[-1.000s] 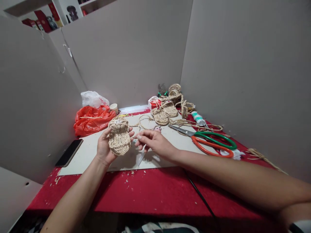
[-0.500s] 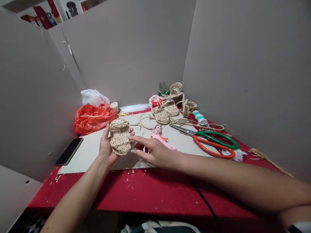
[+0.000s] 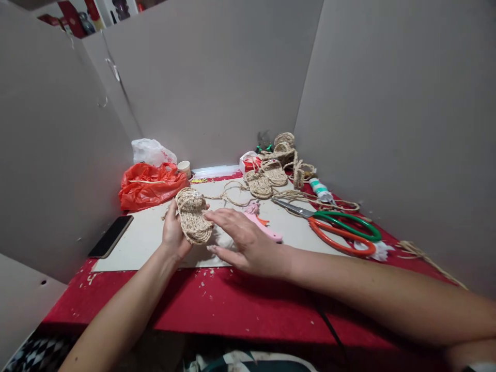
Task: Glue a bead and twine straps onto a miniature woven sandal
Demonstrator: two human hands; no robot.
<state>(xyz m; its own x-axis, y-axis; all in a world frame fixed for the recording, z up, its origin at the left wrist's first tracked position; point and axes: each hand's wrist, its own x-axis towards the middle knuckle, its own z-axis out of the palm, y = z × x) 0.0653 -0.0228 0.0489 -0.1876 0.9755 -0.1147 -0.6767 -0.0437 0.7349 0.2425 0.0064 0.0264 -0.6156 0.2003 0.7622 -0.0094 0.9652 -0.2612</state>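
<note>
My left hand [image 3: 173, 235] grips a small woven straw sandal [image 3: 192, 214] and holds it tilted just above a pale work board [image 3: 143, 237]. My right hand [image 3: 243, 240] lies beside it with the fingers stretched out and apart, its fingertips touching the sandal's right edge; nothing is in it. Right behind my right hand a pink glue gun [image 3: 263, 223] rests on the board.
Large green-and-orange scissors [image 3: 341, 227] lie at the right. More straw sandals [image 3: 267, 178] and loose rope sit at the back, with a small tube [image 3: 320, 188]. A red plastic bag [image 3: 149, 185] and a black phone [image 3: 111, 236] are at the left. Grey partition walls enclose the red table [image 3: 251, 305].
My right hand let its pinch go, spread flat and slid down toward the table's front edge. The pink glue gun came into sight behind it. The sandal tilted slightly in my left hand.
</note>
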